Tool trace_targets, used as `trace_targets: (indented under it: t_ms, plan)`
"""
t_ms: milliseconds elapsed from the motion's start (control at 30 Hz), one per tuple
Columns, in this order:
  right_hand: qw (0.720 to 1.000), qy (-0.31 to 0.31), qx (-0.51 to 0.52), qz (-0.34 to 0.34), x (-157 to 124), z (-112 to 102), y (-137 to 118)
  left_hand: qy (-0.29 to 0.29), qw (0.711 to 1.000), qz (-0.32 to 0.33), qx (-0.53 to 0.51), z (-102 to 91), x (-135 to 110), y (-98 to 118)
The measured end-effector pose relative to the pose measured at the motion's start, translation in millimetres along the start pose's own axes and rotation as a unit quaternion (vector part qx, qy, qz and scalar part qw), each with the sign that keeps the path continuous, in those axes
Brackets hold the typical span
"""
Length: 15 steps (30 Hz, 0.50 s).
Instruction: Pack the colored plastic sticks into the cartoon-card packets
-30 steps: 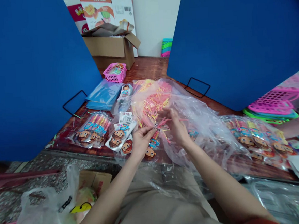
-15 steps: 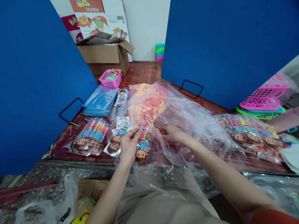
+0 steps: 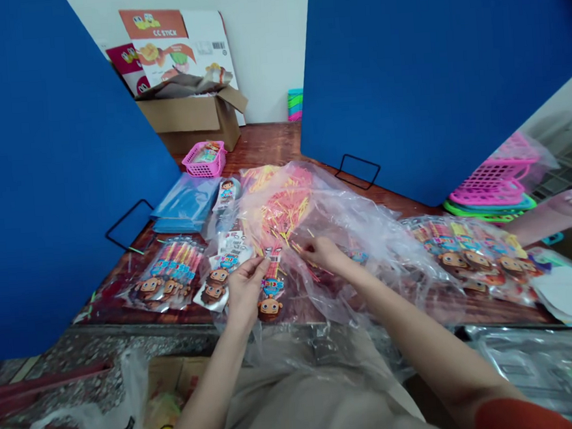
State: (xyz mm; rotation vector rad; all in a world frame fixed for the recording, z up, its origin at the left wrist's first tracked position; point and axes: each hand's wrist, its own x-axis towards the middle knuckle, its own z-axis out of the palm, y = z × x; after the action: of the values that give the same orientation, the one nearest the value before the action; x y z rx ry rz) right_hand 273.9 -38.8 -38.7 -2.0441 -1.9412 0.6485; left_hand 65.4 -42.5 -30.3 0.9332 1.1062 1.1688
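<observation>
My left hand (image 3: 246,284) is closed, thumb and fingers pinching the top edge of a small clear packet (image 3: 269,307) with a cartoon face and coloured sticks inside. To its right, my right hand (image 3: 325,254) is closed with its fingertips together on a few thin pink and yellow sticks (image 3: 310,265). Just beyond both hands, a large clear plastic bag (image 3: 365,219) lies spread out around a heap of pink and yellow sticks (image 3: 285,208). Beside my left hand lie flat cartoon-face packets (image 3: 216,286).
Filled packets (image 3: 170,271) lie at left and more filled packets (image 3: 465,248) at right. Blue plastic sheets (image 3: 187,202), a pink basket (image 3: 204,160) and an open carton (image 3: 186,120) stand farther back. Blue panels (image 3: 66,158) flank the table; pink baskets (image 3: 494,180) are stacked right.
The camera view has shifted slightly. My right fingertips have drawn closer together over the thin sticks. My left hand keeps its hold on the packet.
</observation>
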Motion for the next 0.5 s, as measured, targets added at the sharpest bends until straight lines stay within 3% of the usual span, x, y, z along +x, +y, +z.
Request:
trace_targets:
  t_ms: [67, 233, 300, 433, 500]
  plan:
    - [0.993, 0.027, 0.113, -0.004, -1.5, -0.3, 11.0, -0.001, 1.000, -0.012, -0.010, 2.6, -0.7, 1.2]
    - [0.937, 0.104, 0.334, -0.004, -10.0, -2.5, 19.9, -0.022, 0.998, -0.055, -0.035, 13.3, -5.3, 3.3]
    - [0.892, 0.163, 0.421, -0.001, -15.8, -9.3, 11.5, -0.025, 0.997, -0.061, -0.030, 17.7, -7.4, 3.0]
    - [0.777, 0.298, 0.553, -0.035, -29.7, -32.0, -19.4, -0.035, 0.997, -0.067, -0.024, 24.2, -9.9, -1.2]
    - [0.747, 0.326, 0.576, -0.057, -35.0, -40.8, -34.9, -0.043, 0.997, -0.067, -0.025, 26.6, -10.6, -3.5]
